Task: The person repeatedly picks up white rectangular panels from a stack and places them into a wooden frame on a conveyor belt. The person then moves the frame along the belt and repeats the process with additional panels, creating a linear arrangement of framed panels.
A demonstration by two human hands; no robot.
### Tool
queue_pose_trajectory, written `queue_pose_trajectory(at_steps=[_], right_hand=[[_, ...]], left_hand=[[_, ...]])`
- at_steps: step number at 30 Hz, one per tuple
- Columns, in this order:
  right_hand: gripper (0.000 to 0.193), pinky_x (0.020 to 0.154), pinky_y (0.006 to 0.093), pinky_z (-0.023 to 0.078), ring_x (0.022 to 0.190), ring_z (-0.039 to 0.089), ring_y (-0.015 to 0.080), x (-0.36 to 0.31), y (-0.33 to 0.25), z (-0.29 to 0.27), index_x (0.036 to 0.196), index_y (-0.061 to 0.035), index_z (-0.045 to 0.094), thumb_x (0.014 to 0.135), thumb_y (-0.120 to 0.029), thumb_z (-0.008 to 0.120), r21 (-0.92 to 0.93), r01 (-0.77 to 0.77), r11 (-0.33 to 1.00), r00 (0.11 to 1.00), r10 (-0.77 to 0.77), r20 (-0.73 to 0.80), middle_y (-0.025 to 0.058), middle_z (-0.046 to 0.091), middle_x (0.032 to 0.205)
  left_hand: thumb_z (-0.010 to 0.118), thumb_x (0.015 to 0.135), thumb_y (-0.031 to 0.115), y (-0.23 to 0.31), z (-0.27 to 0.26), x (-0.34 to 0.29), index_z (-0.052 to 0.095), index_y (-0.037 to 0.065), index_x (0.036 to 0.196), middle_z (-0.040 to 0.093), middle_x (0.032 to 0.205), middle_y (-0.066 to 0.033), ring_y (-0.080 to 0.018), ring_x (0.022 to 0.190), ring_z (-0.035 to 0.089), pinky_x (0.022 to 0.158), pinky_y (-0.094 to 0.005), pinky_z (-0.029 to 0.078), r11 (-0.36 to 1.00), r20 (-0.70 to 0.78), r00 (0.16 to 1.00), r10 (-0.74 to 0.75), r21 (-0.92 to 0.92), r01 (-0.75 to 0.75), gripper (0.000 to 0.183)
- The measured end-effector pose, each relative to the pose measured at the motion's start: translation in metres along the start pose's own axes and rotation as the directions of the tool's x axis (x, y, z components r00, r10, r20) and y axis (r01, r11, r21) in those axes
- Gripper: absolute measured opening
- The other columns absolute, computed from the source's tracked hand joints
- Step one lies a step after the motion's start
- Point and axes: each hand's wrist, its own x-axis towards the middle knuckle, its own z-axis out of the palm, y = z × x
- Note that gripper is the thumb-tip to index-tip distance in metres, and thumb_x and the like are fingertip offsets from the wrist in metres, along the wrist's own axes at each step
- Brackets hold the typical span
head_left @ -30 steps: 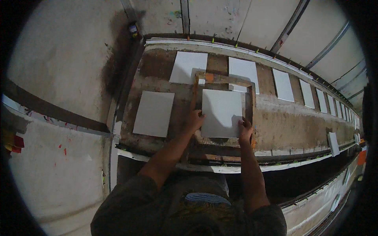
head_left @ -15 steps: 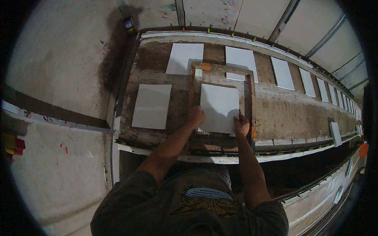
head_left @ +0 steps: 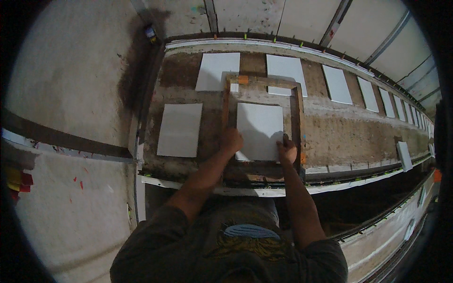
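Note:
A white rectangular sheet (head_left: pixel 259 125) lies inside the outline of a wooden frame (head_left: pixel 302 118) on the long, stained table. My left hand (head_left: pixel 231 141) is closed at the sheet's left edge, and the near left corner just below it curls up. At the opposite edge, my right hand (head_left: pixel 287 151) has its fingers closed on the sheet's border, low on the right side. Most of my fingertips are hidden. Whether the sheet rests above or below the frame's level I cannot tell.
Left of the frame lies another white sheet (head_left: pixel 180 129). Behind it are a far left sheet (head_left: pixel 218 66) and a far middle sheet (head_left: pixel 286 66), partly behind the frame; several more run off right. One sheet (head_left: pixel 404 156) overhangs the near edge. A small container (head_left: pixel 150 33) stands beyond the table's left end.
The sheet's near left corner now curls up beside my left hand, which has turned and shifted slightly. My right hand stays at the right edge. The whole view has shifted a little.

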Motion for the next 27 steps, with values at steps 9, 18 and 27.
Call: queue_pose_trajectory(at_steps=[9,18,27], right_hand=[[0.048,0.079,0.0421,0.053,0.087,0.069,0.0296,0.002,0.009,0.010,0.118,-0.0100,0.073,0.075,-0.028,0.082,0.114,0.006,0.993,0.999,-0.001,-0.044,0.0136,0.072,0.095],[0.048,0.079,0.0412,0.054,0.085,0.069,0.0289,-0.005,-0.006,0.003,0.118,-0.0117,0.073,0.074,-0.028,0.081,-0.003,-0.091,0.996,0.996,0.091,-0.015,0.0115,0.072,0.092],[0.076,0.110,0.0497,0.037,0.127,0.052,0.0342,0.008,-0.032,-0.006,0.147,-0.0175,0.049,0.081,-0.047,0.074,-0.207,0.176,0.962,0.984,-0.166,0.065,0.0146,0.059,0.133]], left_hand=[[0.062,0.086,0.022,0.014,-0.006,-0.010,0.071,-0.005,0.093,0.070,0.094,-0.0263,-0.0431,0.088,0.070,0.079,-0.0504,0.056,0.995,-0.062,0.995,-0.080,0.049,0.083,0.029],[0.062,0.086,0.020,0.019,-0.012,-0.015,0.073,-0.001,0.087,0.071,0.089,-0.0233,-0.0403,0.086,0.070,0.077,-0.0495,0.056,0.993,-0.006,0.996,-0.090,0.081,0.090,0.024],[0.080,0.072,0.050,0.022,-0.031,-0.002,0.052,0.001,0.137,0.060,0.129,-0.0182,-0.0386,0.126,0.054,0.111,-0.0520,0.037,0.909,0.049,0.976,0.214,0.356,-0.218,0.086]])
